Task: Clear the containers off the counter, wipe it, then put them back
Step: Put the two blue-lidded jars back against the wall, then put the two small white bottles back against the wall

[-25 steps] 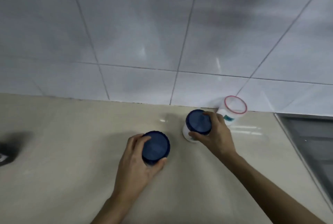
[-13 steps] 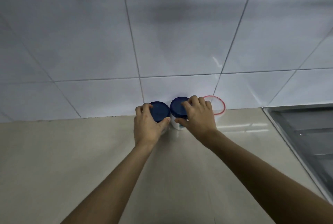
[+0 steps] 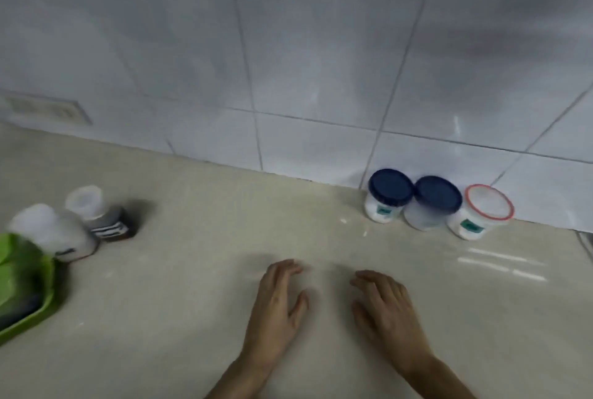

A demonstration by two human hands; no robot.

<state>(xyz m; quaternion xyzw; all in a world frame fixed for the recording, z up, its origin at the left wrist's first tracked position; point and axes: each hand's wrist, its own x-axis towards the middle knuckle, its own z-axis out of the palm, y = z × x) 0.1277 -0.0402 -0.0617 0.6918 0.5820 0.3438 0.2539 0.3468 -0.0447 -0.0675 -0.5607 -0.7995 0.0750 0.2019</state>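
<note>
Three jars stand in a row against the tiled wall at the back right of the beige counter (image 3: 199, 286): a white jar with a dark blue lid (image 3: 388, 194), a second blue-lidded jar (image 3: 434, 202) touching it, and a white jar with a red-rimmed clear lid (image 3: 481, 210). My left hand (image 3: 277, 299) and my right hand (image 3: 385, 305) hover over the counter's middle, well in front of the jars, both empty with fingers spread. At the far left stand a white-capped bottle (image 3: 54, 233) and a dark bottle with a white cap (image 3: 99, 214), both blurred.
A green tray (image 3: 29, 296) juts in at the left edge, beside the two bottles. A wall socket plate (image 3: 45, 108) sits low on the tiles at the left. A dark edge shows at the far right of the counter.
Both hands have let go of the two blue-lidded jars, now standing by the wall, and pulled back toward me. The view has swung left, so the bottles and the green tray appear.
</note>
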